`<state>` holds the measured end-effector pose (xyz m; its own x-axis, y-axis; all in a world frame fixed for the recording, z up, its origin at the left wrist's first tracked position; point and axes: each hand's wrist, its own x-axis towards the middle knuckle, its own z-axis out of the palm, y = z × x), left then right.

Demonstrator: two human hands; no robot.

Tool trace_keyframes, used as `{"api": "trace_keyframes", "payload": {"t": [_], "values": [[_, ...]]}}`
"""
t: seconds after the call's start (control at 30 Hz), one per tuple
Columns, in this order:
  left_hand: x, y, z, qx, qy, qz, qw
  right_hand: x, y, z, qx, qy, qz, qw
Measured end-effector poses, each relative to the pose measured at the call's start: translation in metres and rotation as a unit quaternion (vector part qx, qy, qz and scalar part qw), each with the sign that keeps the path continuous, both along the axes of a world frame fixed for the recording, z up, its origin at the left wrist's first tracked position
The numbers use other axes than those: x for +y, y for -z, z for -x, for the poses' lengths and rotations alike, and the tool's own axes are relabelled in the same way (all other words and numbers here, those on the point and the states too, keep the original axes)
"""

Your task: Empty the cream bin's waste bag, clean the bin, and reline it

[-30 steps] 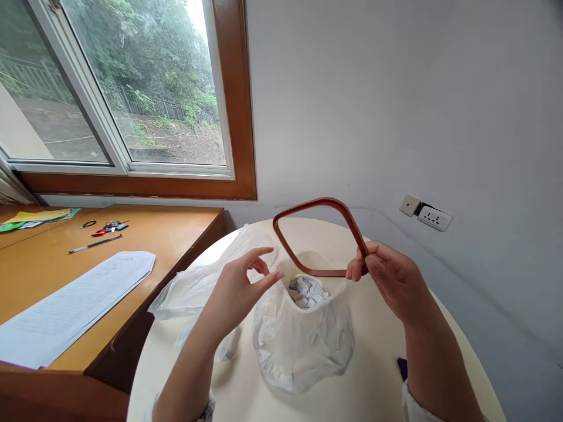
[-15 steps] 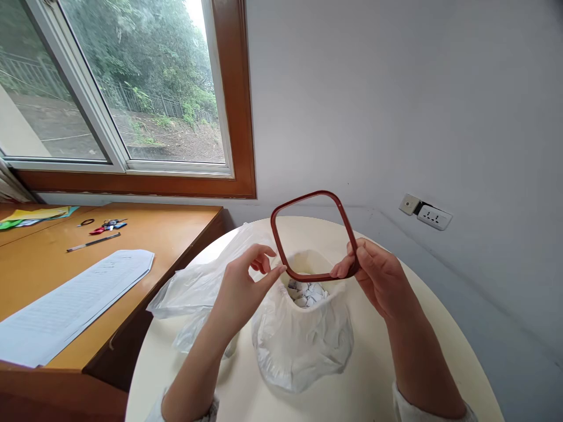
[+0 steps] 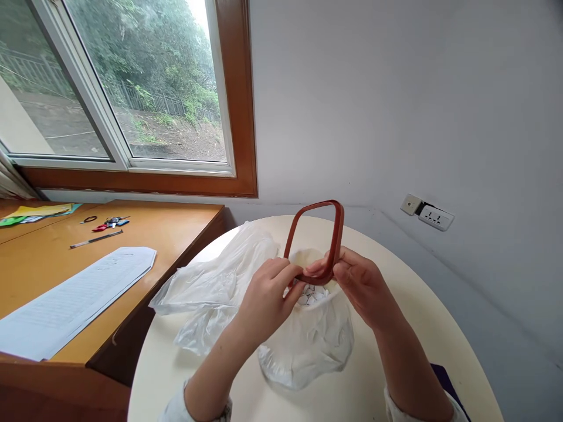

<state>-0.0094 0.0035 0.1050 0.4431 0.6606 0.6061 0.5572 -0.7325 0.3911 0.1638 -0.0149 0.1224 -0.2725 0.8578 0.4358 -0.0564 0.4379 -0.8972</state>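
Note:
A reddish-brown, rounded-square bin rim is held tilted above a trash bin. My right hand grips its lower right corner. My left hand is closed on its lower left edge, fingers and thumb pinching it. Beneath is the small trash bin lined with a white plastic bag, the bag folded out over its sides. Crumpled white paper lies inside the bin, partly hidden by my left hand and the rim.
Another clear-white plastic bag lies spread on the round cream table. On the wooden desk at left are paper sheets, a pen, and keys. A dark flat object shows at the table's right edge. Wall sockets are at right.
My left hand has moved right and closed on the bin rim's lower edge. The rim has turned, so it looks narrower, and my right hand has shifted slightly left with it.

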Motion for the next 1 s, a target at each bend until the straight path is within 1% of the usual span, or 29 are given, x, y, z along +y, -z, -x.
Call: {"api": "trace_keyframes", "payload": {"t": [0.07, 0.13, 0.23, 0.3, 0.33, 0.4, 0.47, 0.57, 0.63, 0.73, 0.8, 0.87, 1.0], "values": [[-0.001, -0.002, 0.003, -0.058, -0.002, 0.011, 0.998, 0.002, 0.001, 0.000, -0.030, 0.076, -0.034, 0.996], [-0.001, -0.005, 0.006, -0.121, -0.010, 0.038, 0.992, 0.006, 0.005, 0.000, -0.066, 0.183, -0.067, 0.979], [0.000, -0.010, 0.011, -0.206, -0.020, 0.109, 0.972, 0.013, 0.011, -0.002, -0.115, 0.327, -0.132, 0.928], [0.002, -0.012, 0.014, -0.242, -0.014, 0.168, 0.956, 0.017, 0.014, -0.005, -0.148, 0.386, -0.163, 0.896], [0.003, -0.013, 0.016, -0.249, -0.008, 0.196, 0.948, 0.019, 0.015, -0.007, -0.162, 0.401, -0.167, 0.886], [0.005, -0.016, 0.018, -0.247, 0.001, 0.242, 0.938, 0.021, 0.016, -0.010, -0.181, 0.409, -0.154, 0.881], [0.007, -0.018, 0.020, -0.239, 0.007, 0.271, 0.932, 0.022, 0.017, -0.012, -0.190, 0.401, -0.136, 0.886], [0.010, -0.019, 0.021, -0.222, 0.012, 0.301, 0.927, 0.020, 0.017, -0.014, -0.210, 0.394, -0.119, 0.887], [0.013, -0.018, 0.022, -0.203, 0.010, 0.308, 0.929, 0.019, 0.016, -0.014, -0.236, 0.391, -0.109, 0.883], [0.017, -0.013, 0.024, -0.157, -0.022, 0.300, 0.941, 0.016, 0.015, -0.016, -0.279, 0.378, -0.088, 0.878], [0.019, -0.011, 0.025, -0.110, -0.050, 0.308, 0.944, 0.016, 0.016, -0.018, -0.301, 0.376, -0.080, 0.873], [0.019, -0.008, 0.026, -0.065, -0.066, 0.329, 0.940, 0.016, 0.017, -0.020, -0.318, 0.374, -0.070, 0.868], [0.018, -0.006, 0.027, 0.007, -0.078, 0.354, 0.932, 0.020, 0.020, -0.026, -0.353, 0.340, -0.031, 0.871]]}}
